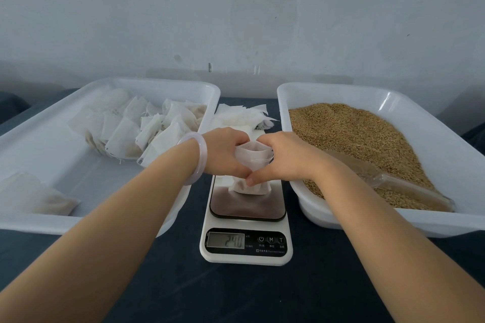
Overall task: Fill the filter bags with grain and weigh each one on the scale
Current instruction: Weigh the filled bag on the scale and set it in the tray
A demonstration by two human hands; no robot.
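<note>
One filter bag (253, 158) stands on the scale (248, 207), mouth upward, long axis near vertical, base spread on the plate. The left hand (225, 152) and right hand (283, 157) both pinch its rim. Best to let go fully, so only the bag loads the plate, before trusting the reading. Grain (349, 134) lies to the right.

Your left tray (65, 181) and right tray (446, 139) are smooth, shiny white plastic. Your scale (246, 257) has a glossy dark top. The filter bag (253, 157) looks thin, soft and matt. The grain (354, 134) looks rough. The scoop (409, 191) is clear plastic.
</note>
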